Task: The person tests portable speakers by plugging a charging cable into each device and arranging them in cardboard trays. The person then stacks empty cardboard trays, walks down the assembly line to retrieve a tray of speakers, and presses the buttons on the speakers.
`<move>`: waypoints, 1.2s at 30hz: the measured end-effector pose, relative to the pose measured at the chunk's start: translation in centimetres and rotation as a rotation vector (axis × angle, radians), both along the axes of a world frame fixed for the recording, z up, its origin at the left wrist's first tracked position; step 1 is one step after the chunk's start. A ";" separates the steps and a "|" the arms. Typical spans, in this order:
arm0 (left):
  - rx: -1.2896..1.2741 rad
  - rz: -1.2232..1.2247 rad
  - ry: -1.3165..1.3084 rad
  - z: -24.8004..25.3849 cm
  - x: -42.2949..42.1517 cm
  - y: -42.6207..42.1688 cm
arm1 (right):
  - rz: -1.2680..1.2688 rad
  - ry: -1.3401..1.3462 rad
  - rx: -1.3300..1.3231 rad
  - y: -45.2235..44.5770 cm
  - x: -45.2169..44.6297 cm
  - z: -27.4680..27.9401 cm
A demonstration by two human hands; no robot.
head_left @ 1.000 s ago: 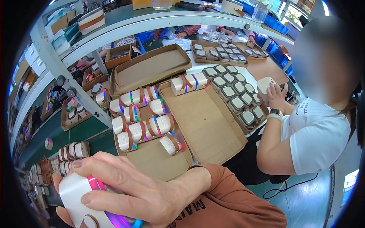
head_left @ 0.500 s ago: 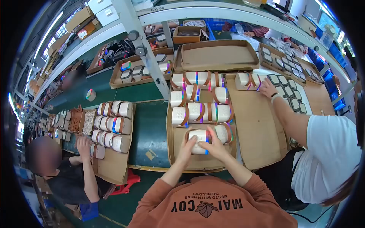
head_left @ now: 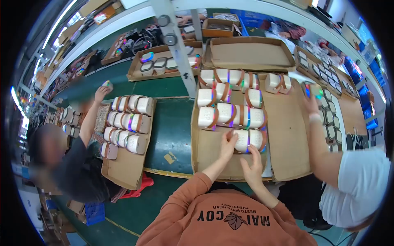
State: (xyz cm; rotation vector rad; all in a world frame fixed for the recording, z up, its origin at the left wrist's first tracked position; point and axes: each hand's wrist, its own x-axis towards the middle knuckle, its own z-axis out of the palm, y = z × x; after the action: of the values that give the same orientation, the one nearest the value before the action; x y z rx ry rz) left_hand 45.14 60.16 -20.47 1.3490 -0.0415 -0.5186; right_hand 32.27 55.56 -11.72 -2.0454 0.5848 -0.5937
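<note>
A white box-shaped device (head_left: 241, 140) with a glowing coloured band stands in the nearest row of a cardboard tray (head_left: 213, 162). Beside it, on its right, is a similar device (head_left: 256, 138) with a brown strap. My left hand (head_left: 227, 146) is at the left end of the first device, its fingers bent and slightly apart, the tips near or against it. Just below the pair, my right hand (head_left: 252, 167) has its fingers spread, one fingertip by the lower edge of the device. More strapped white devices (head_left: 227, 113) fill the rows behind.
At right, a co-worker's hand (head_left: 312, 104) holds a lit device over a flat cardboard tray (head_left: 289, 143). Another person's hand (head_left: 100, 94) reaches a small device at left, beyond a filled tray (head_left: 123, 170). A metal shelf post (head_left: 180, 57) rises behind the green table (head_left: 168, 135).
The device held between my hands has moved up and right into the row, and my grip has loosened. Left co-worker's arm has reached forward; right co-worker's hand has moved right. My view has shifted.
</note>
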 end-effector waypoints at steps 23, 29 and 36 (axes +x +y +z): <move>0.455 -0.322 -0.271 3.4 3.7 24.6 | 0.252 0.424 -0.360 8.8 -2.7 -5.0; -0.154 -0.636 -0.328 20.2 5.2 20.7 | 0.188 0.417 -0.356 11.9 -3.9 -1.3; -0.794 -0.805 -1.113 37.7 2.4 18.2 | 0.202 0.415 -0.467 12.2 -6.7 -5.3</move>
State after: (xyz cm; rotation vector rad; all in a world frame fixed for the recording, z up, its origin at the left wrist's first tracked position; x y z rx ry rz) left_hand 47.57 78.37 17.21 0.6301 -1.5809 -0.2781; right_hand 25.61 67.81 -17.00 -2.6625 0.4957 -0.1891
